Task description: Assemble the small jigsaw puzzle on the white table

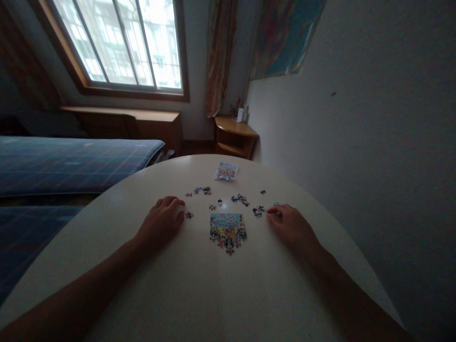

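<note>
A partly assembled jigsaw puzzle (228,229) lies on the white round table (221,294), its lower edge jagged and stepped. To its left, my left hand (163,217) rests on the tabletop with thumb and fingers apart, holding nothing visible. A loose puzzle piece (189,215) lies just beyond its fingertips. On the other side, my right hand (294,229) has its thumb and forefinger tips brought together. Whatever is between them is too small to make out. Close to those tips lie loose pieces (258,211), and another piece (276,204) is partly hidden behind the fingers.
More pieces lie in an arc behind the puzzle, including a right-hand cluster (240,199) and a left-hand cluster (203,190). Farther back is a small printed picture sheet (226,171). A bed (71,164) stands at left; a wall (342,156) rises at right.
</note>
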A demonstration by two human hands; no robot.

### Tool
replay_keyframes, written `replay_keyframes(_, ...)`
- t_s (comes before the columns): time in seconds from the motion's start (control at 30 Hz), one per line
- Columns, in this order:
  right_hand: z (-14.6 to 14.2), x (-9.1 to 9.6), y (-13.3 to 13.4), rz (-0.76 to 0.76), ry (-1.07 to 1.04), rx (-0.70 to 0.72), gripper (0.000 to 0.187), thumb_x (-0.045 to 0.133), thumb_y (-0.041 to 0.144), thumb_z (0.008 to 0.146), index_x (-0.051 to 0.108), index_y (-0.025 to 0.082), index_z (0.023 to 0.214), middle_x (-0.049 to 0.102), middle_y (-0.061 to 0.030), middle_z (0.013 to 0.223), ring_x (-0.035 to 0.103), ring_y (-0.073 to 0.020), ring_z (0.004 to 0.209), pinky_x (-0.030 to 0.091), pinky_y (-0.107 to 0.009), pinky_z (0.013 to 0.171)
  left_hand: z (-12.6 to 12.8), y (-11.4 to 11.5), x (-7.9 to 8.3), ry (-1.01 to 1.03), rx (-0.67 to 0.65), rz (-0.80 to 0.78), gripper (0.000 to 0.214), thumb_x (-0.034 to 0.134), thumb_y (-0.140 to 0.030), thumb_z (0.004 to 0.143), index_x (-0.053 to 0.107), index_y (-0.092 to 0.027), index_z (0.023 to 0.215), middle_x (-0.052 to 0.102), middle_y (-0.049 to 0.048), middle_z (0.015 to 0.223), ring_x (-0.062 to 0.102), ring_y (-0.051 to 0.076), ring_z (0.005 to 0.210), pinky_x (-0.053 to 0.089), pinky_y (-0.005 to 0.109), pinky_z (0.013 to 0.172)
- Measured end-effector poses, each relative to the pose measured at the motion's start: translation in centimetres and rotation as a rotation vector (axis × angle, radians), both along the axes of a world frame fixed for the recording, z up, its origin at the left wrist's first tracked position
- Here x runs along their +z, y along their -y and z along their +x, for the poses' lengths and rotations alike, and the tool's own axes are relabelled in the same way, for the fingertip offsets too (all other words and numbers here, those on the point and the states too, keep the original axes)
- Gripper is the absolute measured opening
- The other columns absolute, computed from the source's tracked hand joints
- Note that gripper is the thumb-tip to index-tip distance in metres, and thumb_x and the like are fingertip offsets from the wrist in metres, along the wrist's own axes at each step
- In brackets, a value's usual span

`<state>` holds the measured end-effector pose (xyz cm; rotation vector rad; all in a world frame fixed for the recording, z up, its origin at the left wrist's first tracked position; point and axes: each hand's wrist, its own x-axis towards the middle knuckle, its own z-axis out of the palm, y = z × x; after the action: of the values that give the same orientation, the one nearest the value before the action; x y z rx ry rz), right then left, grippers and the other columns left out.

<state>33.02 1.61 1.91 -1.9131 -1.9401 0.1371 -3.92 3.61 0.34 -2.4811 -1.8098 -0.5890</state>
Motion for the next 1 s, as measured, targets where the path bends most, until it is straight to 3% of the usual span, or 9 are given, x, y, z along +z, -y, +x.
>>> replay_keyframes(1.0,-0.27,0.12,0.14,-0.018,0.068,-0.009,0.02,0.056,0.025,0.09,0.071,0.017,0.1,0.068,-0.0103,0.108,0.061,-0.0261,0.102,0.046,-0.04,0.093,-0.24,-0.32,-0.52,-0.006,-0.012,0.01,0.032,0.043,-0.028,0.09,0.062,-0.015,0.113,0.059,0.0144,0.12,0.054,0.032,0.111,0.045,0.049,0.1)
